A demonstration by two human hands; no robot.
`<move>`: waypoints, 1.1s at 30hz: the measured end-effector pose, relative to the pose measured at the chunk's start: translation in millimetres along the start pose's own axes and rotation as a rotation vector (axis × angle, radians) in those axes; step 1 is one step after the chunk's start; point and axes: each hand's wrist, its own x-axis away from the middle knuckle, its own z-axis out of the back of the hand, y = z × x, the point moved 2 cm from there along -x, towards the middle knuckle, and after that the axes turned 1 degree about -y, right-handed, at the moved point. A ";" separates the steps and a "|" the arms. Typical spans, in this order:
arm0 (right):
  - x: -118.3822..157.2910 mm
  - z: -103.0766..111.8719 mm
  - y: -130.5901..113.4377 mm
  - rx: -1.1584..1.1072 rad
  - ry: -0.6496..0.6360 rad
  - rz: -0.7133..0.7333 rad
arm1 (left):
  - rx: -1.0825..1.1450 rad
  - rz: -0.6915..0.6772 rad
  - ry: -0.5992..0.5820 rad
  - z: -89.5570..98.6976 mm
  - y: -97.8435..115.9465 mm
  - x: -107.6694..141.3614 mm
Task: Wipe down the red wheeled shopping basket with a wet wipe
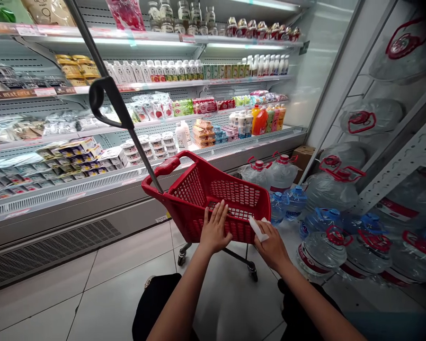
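A small red plastic shopping cart [184,208] on black wheels stands in front of me, its basket walls perforated and a long grey pole with a black grip [110,102] rising from its left end. My left hand [216,227] lies with fingers stretched out against the cart's near side, close to the rim. At the cart's right corner, my right hand [271,244] has its fingers closed on a white tissue [258,230], pressed against the red side. Part of the tissue is hidden under the fingers.
A refrigerated display case [135,189] with milk, yogurt cups and juice bottles runs behind the cart. Large water bottles [323,253] with red handles crowd the floor and a white rack on the right. Tiled floor [120,284] lies below.
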 end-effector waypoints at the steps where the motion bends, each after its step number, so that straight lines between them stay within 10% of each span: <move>1: 3.1 -0.9 -2.4 -0.003 0.001 0.001 | -0.003 0.007 0.001 -0.5 -2.2 -0.8; 13: 19.7 13.6 -63.5 -0.160 -0.149 0.129 | 0.047 0.274 0.019 -23.4 16.7 -12.2; 26: 20.6 3.7 54.7 0.044 0.058 -0.017 | 0.070 0.283 0.018 -23.8 35.7 -11.2; 33: 49.1 -17.4 -33.4 -0.066 0.056 0.002 | 0.144 0.399 0.006 -32.6 59.6 -37.4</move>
